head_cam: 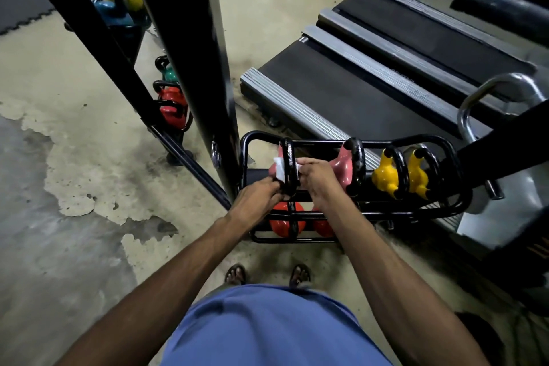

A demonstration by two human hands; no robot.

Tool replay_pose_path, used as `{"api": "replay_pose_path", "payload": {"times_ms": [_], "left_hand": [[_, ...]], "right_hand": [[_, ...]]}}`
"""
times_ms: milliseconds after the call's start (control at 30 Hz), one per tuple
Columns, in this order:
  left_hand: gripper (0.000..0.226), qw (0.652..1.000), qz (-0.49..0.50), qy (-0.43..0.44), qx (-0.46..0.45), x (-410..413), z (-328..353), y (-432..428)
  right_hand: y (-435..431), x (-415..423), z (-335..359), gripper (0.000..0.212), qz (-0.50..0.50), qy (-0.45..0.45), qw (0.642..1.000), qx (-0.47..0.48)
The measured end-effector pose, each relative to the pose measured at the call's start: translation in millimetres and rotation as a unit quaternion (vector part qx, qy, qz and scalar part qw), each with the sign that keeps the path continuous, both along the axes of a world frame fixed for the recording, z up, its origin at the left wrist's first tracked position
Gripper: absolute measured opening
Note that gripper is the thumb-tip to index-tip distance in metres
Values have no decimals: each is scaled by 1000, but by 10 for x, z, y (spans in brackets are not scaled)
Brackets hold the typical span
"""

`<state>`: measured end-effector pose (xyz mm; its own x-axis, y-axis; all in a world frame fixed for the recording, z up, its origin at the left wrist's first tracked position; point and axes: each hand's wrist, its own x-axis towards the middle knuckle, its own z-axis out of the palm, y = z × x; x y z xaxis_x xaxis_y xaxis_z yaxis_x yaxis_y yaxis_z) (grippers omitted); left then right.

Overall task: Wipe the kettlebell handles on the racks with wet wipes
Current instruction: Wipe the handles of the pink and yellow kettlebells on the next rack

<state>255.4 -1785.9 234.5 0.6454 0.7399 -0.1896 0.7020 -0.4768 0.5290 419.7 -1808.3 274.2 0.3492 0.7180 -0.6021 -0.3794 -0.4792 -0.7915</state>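
Observation:
A black tube rack (439, 140) holds a row of kettlebells with black handles. The leftmost pink kettlebell's handle (288, 154) has a white wet wipe (279, 168) passing behind it. My right hand (318, 177) pinches the wipe's right end beside the handle. My left hand (257, 197) grips the lower part of that same handle. A second pink kettlebell (344, 166) and two yellow ones (386, 174) stand to the right. Red kettlebells (282, 220) sit on the lower tier.
A mirror in a black frame (205, 62) stands left of the rack and reflects more kettlebells. Two treadmill decks (341, 92) lie behind the rack, with a chrome handrail (475, 101) at right. The patchy concrete floor (89, 172) stretches left.

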Motion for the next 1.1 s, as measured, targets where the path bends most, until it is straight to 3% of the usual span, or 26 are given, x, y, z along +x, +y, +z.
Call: {"api": "replay_pose_path", "payload": {"times_ms": [67, 133, 200, 233, 267, 333, 400, 433, 500, 567, 600, 667, 767, 833, 967, 1100], "left_hand": [[23, 1000, -11, -17, 2, -16, -16, 1], [27, 999, -20, -28, 11, -36, -10, 2], [32, 999, -18, -21, 27, -52, -69, 14], [32, 999, -16, -16, 26, -46, -87, 10], [29, 999, -23, -11, 40, -46, -125, 18], [20, 998, -5, -36, 48, -27, -166, 14], [19, 997, 29, -57, 38, -2, -217, 4], [24, 997, 49, -58, 11, 3, -203, 1], [30, 995, 67, -69, 10, 13, -166, -12], [29, 996, 47, -62, 43, 30, -128, -35], [28, 996, 40, -50, 56, 34, -112, -40], [34, 998, 29, -33, 55, 15, -102, -39], [36, 999, 14, -45, 18, -29, -85, -21], [35, 998, 9, -60, 8, -36, -59, -23], [32, 998, 2, -55, 19, -31, -47, -6], [32, 998, 2, -65, 10, -33, -131, 9]], "right_hand": [[-79, -45, -39, 26, -34, -1, 999, 9], [-226, -126, -82, 13, -72, -58, 994, 52], [-326, -180, -111, 8, -44, -216, 969, 112], [-352, -192, -113, 9, 4, -318, 937, 141], [-352, -196, -111, 9, 66, -425, 887, 167], [-289, -190, -68, 9, 204, -618, 729, 211], [-168, -170, 8, 14, 309, -714, 587, 225], [-111, -157, 42, 17, 340, -731, 550, 220], [-48, -132, 65, 17, 364, -743, 523, 208], [-117, -115, 52, 12, 345, -739, 542, 204], [-191, -112, 28, 11, 316, -726, 576, 203], [-374, -129, 28, 11, 213, -663, 691, 196], [-478, -166, -52, 13, 70, -458, 873, 149], [-453, -187, -85, 24, 47, -307, 943, 118], [-375, -110, 56, 37, 57, -168, 978, 109], [-486, -42, -12, 18, 37, -166, 978, 118]]}}
